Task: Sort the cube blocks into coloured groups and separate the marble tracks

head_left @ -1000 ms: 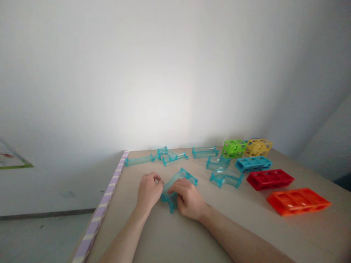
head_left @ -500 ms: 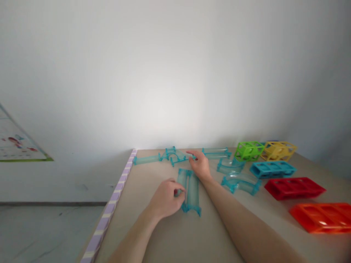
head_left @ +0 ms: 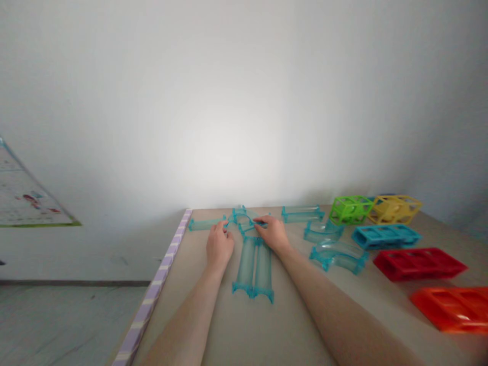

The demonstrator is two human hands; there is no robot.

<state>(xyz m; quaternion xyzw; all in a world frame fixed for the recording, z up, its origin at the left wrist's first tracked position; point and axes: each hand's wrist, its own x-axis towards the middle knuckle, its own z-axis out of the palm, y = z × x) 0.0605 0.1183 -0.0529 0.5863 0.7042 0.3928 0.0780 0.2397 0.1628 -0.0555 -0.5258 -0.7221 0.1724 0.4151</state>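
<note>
My left hand (head_left: 220, 247) reaches over the table with its fingers closed at the left end of a curved translucent blue track piece (head_left: 241, 213). My right hand (head_left: 273, 235) has thumb and fingers pinched on a straight blue track piece (head_left: 249, 228), just in front of the curved one; the fingers partly hide it. Between my forearms lie two straight track pieces (head_left: 247, 264) side by side, pointing away from me. Another straight piece (head_left: 206, 224) lies left of the curved one, near the back edge.
At the back right lie more straight track (head_left: 303, 214) and curved track pieces (head_left: 339, 256). Farther right stand green (head_left: 349, 209) and yellow (head_left: 395, 208) frame blocks, then blue (head_left: 385, 236), red (head_left: 419, 263) and orange (head_left: 455, 307) blocks. A wall (head_left: 244, 127) rises behind the table.
My left hand has let go of the two side-by-side straight pieces and moved forward to the curved piece. Those two pieces now lie slightly turned. My right hand has shifted slightly left and closed its fingers.
</note>
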